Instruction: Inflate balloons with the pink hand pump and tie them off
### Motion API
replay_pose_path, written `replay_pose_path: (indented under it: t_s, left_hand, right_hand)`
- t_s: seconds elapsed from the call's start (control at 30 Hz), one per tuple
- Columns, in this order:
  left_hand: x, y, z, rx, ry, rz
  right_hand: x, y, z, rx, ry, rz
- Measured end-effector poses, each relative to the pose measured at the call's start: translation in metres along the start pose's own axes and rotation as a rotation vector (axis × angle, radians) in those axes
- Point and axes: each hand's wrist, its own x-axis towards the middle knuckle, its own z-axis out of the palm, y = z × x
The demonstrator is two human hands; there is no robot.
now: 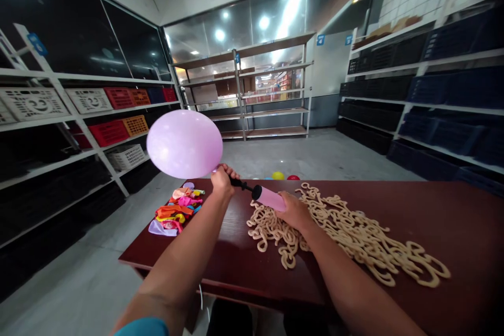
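Observation:
My left hand is closed around the neck of a large inflated light-purple balloon, where it meets the black nozzle end of a hand pump. The pump has a pink barrel and lies across between my hands, above the table. Fingers of my right hand wrap round the barrel's right end. Left of my left forearm, a pile of limp uninflated balloons in several colours rests on the table. Beneath and right of my right hand spreads a heap of beige curled, hook-like pieces.
Inflated balloons, yellow and red among them, show on the floor past the table's far edge. Shelves with crates stand on the left, and dark bins fill the right racks. A metal shelf unit stands at the back.

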Motion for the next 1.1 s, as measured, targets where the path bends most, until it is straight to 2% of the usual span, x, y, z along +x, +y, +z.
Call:
replay_pose_path:
  t_s: [0.17,0.23,0.3,0.4,0.67,0.77,0.83,0.9,1.1]
  left_hand:
    - [0.01,0.054,-0.001,-0.003,-0.016,0.09]
    - [0.012,0.064,-0.001,-0.008,-0.03,0.118]
    - [0.014,0.064,-0.001,-0.022,-0.035,0.122]
    - [0.013,0.046,0.0,-0.049,-0.035,0.104]
    - [-0.008,-0.04,0.004,-0.079,-0.027,-0.013]
    - [-0.013,-0.051,0.004,-0.081,-0.005,-0.037]
    - [-0.013,-0.046,0.004,-0.064,0.0,-0.042]
    - [-0.011,-0.032,0.005,-0.038,-0.007,-0.031]
    - [-0.002,0.035,0.011,-0.01,-0.024,0.073]
  right_hand:
    - [0.003,0.001,-0.003,0.045,0.033,-0.022]
    - [0.003,0.002,-0.001,0.056,0.041,-0.019]
    - [0.003,0.003,0.001,0.051,0.041,-0.009]
    - [0.002,0.005,0.003,0.041,0.031,-0.007]
    - [0.0,0.007,0.009,0.005,-0.006,0.005]
    - [0.0,0.007,0.008,0.0,-0.015,0.009]
    - [0.0,0.005,0.007,0.005,-0.004,-0.005]
    - [0.0,0.002,0.004,0.006,0.011,-0.011]
    - [0.002,-0.003,-0.007,0.001,0.024,0.015]
